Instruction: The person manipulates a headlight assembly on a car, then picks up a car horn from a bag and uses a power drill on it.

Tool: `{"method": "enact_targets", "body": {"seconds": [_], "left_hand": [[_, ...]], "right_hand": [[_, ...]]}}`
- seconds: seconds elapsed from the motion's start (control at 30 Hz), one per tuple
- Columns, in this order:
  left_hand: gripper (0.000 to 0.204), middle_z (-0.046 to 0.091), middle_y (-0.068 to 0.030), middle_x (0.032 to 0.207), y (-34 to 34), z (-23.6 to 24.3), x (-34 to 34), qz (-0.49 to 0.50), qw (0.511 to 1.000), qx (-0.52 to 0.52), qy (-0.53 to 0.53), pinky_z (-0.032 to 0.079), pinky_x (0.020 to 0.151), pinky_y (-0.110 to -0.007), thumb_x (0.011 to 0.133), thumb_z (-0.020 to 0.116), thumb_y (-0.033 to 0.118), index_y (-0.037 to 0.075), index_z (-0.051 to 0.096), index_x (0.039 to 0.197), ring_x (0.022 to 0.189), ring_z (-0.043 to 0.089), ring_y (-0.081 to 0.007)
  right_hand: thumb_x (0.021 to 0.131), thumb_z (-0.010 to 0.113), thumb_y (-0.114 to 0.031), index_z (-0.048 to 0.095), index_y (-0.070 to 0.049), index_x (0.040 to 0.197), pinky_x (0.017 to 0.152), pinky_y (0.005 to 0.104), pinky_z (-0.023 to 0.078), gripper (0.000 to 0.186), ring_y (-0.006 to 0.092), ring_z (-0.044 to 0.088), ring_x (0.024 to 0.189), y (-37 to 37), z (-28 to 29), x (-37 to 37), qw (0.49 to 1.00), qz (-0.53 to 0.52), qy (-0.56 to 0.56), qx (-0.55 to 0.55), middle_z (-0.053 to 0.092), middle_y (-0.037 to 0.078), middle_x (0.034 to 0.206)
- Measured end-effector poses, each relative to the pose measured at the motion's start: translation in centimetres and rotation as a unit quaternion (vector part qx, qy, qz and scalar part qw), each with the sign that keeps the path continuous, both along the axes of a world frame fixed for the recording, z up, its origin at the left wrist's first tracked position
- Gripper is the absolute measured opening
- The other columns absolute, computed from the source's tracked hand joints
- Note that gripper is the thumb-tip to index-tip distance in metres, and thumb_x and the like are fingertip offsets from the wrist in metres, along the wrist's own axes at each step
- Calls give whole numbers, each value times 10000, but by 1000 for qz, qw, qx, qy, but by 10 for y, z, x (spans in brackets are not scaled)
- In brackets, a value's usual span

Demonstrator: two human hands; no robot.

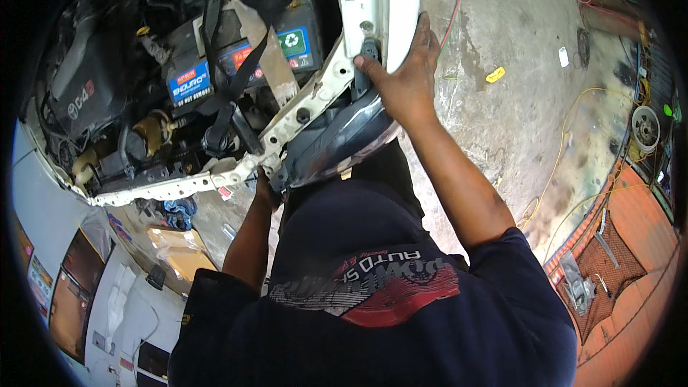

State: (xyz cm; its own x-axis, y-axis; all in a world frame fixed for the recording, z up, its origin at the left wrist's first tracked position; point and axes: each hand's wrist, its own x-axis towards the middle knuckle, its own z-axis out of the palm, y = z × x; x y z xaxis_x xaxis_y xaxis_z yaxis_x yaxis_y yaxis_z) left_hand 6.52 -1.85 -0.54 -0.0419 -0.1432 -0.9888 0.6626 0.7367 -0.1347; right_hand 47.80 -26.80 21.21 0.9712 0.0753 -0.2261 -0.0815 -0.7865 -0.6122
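A dark-lensed car headlight [337, 140] sits at the front corner of a white car body, below the fender [403, 7] and the perforated white front panel [308, 104]. My right hand [407, 84] grips the headlight's outer end. Its thumb presses by a black mounting tab [369, 50], and its fingers reach along the fender's outer side. Down at the headlight's inner end is my left hand [266, 192], touching its lower edge; the fingers are hidden behind the panel and the lamp.
Behind the panel lie a battery [190, 82], a loose strap [276, 64] and a dark engine cover [86, 93]. A red hose [459, 0] and a yellow object [495, 74] lie on the concrete floor. Cardboard [179, 247] is at lower left, an orange bench [638, 251] at right.
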Motion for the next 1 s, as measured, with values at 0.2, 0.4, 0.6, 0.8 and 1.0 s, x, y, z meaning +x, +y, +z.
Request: {"method": "enact_targets", "body": {"seconds": [0.2, 0.4, 0.6, 0.8, 1.0], "left_hand": [[858, 692, 36, 1083, 13, -4, -10, -4, 999, -34, -1, 451, 766, -409, 851, 311, 990, 302, 665, 1223, 932, 596, -194], [987, 732, -228, 1078, 5, 46, -14, -253, 920, 282, 105, 580, 722, -515, 878, 545, 866, -46, 726, 1210, 942, 702, -361], [873, 760, -257, 1046, -23, 169, 31, -344, 816, 450, -118, 577, 907, -442, 780, 878, 498, 8, 574, 1435, 1027, 743, -394], [825, 758, -233, 1055, -54, 183, 67, -420, 665, 588, -190, 591, 855, -454, 802, 861, 547, 36, 617, 1402, 980, 748, -387], [703, 746, -205, 1034, -53, 180, 70, -486, 603, 608, -175, 586, 851, -457, 885, 751, 603, 39, 691, 1301, 953, 735, -372]], "right_hand": [[701, 939, -537, 46, 26, 1661, 1254, 503, 317, 1427, 549, 310, 1494, 7, -21, 11, 999, 35, 9, -20, 197, 411, 1622], [753, 930, -373, 364, 58, 1553, 1156, 455, 439, 1071, 424, 547, 1361, 7, 3, 7, 994, 70, -26, 86, 552, 299, 1458], [785, 911, -354, 216, 49, 1611, 1211, 464, 373, 1152, 425, 478, 1440, 6, 27, 5, 993, 80, 76, 39, 474, 308, 1544], [841, 870, -352, 201, 38, 1615, 1230, 454, 328, 1096, 383, 421, 1485, -4, 4, 17, 992, 118, 41, 1, 429, 272, 1573], [894, 832, -328, 337, 21, 1592, 1216, 436, 335, 924, 351, 436, 1460, -5, 0, 22, 988, 154, 22, 18, 423, 208, 1555]]}}
